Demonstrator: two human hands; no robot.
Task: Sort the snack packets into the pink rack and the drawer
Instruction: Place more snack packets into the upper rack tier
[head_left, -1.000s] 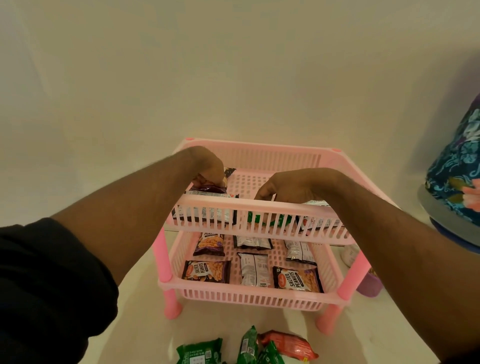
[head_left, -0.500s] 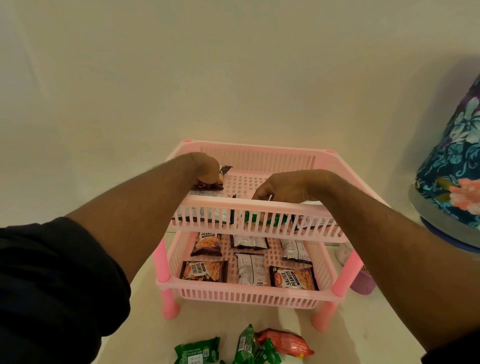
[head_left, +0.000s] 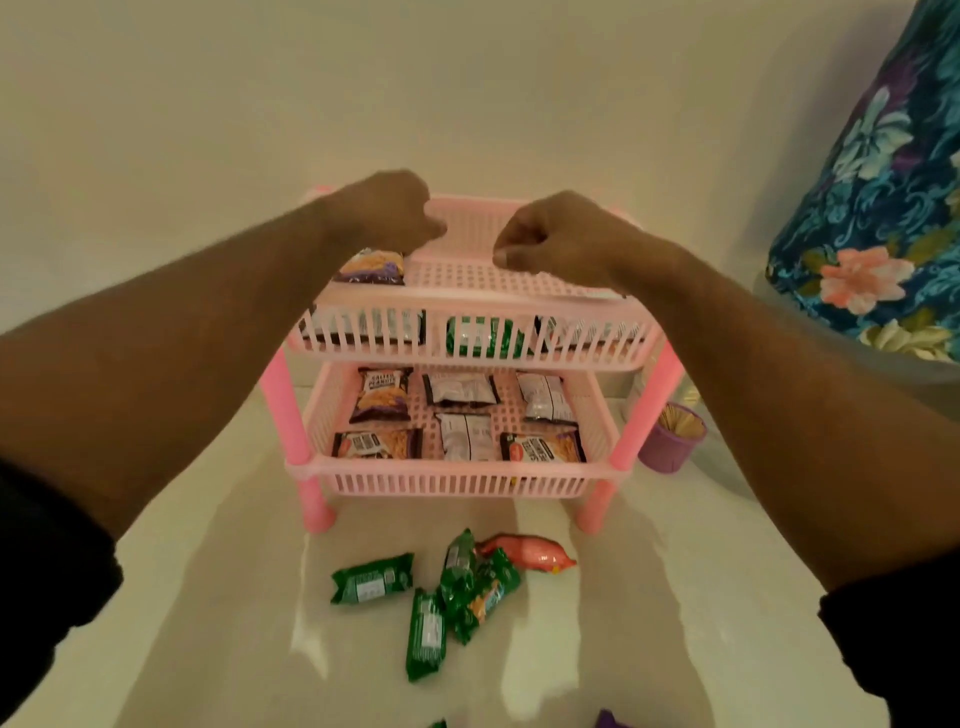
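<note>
Now both hands hover curled over the rack's (head_left: 467, 306) top tier: left (head_left: 395, 210), right (head_left: 545, 239), neither holding anything. Green packets (head_left: 371, 578) lie on the desk (head_left: 208, 597).

The rack (head_left: 470, 470) stands at mid-frame on the table (head_left: 208, 597), with packets lying on both its shelves. Below it in the frame, a loose cluster of packets (head_left: 457, 587) lies on the table. A small cup (head_left: 670, 439) sits just right of the rack. Both hands, left hand (head_left: 387, 210) and right hand (head_left: 550, 234), hover over the top shelf (head_left: 467, 275).
</note>
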